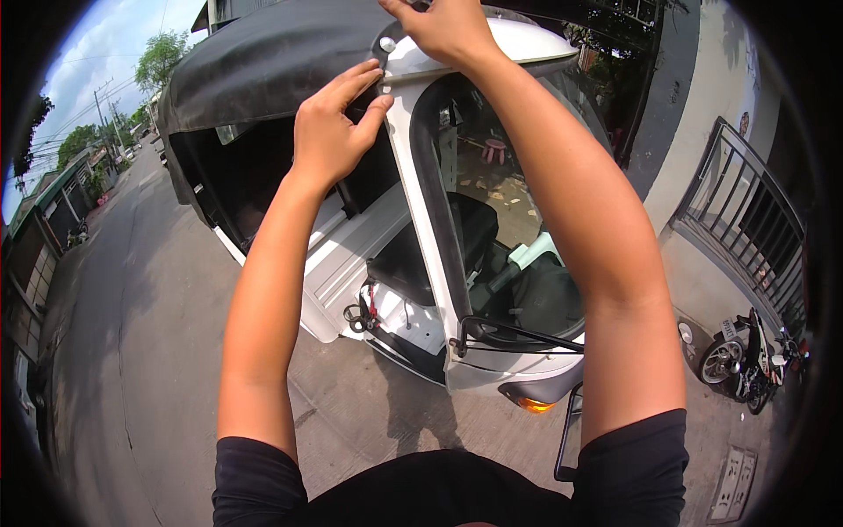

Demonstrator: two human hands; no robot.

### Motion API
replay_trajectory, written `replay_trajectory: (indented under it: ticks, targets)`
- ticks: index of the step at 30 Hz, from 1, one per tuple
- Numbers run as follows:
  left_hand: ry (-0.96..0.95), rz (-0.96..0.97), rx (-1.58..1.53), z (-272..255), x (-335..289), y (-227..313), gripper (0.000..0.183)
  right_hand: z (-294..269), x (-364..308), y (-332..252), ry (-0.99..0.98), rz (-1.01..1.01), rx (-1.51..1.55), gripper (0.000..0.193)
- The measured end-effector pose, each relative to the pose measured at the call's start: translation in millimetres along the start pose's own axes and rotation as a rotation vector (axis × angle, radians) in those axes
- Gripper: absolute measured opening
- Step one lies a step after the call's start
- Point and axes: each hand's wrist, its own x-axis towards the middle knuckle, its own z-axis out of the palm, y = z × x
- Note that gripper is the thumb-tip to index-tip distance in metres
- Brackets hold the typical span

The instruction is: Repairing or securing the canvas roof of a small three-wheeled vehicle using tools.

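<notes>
A three-wheeled vehicle stands before me, with a black soft canopy (263,66) and a white front roof piece (509,42). My left hand (332,127) is raised to the canopy's front edge, beside the white door pillar (413,189). Its fingers are stretched out against the black cover, the thumb spread toward the pillar. A white round fastener (386,43) shows just above these fingertips. Higher up, my right hand (446,33) is at the roof's left end, near the canopy edge. The top of the picture cuts off most of its fingers, so their grip is hidden.
Below are the windshield (505,184), a black seat (408,263), a side mirror (569,435) and an orange turn light (536,405). A motorcycle (742,360) and a metal railing (746,206) stand right. The street (114,307) runs off left.
</notes>
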Motion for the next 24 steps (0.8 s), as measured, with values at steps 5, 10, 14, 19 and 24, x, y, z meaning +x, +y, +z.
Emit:
replay_trajectory:
  ticks: [5,10,14,19,24]
  targets:
    - [-0.023,-0.156,0.020,-17,28,18,0.029,-23,25,18,0.301,-0.060,0.758,0.040]
    - [-0.047,-0.212,-0.006,-12,66,-17,0.038,-17,25,-6,0.285,0.087,0.230,0.029]
    - [-0.181,-0.315,-0.058,1,73,-25,0.046,-29,27,-10,0.753,0.024,0.288,0.036]
    - [-0.192,-0.187,0.002,-13,64,-28,0.051,-19,-24,-37,0.949,0.182,0.516,0.025]
    - [-0.198,-0.204,-0.037,-30,50,-4,0.052,32,-56,6,0.564,0.276,0.159,0.035]
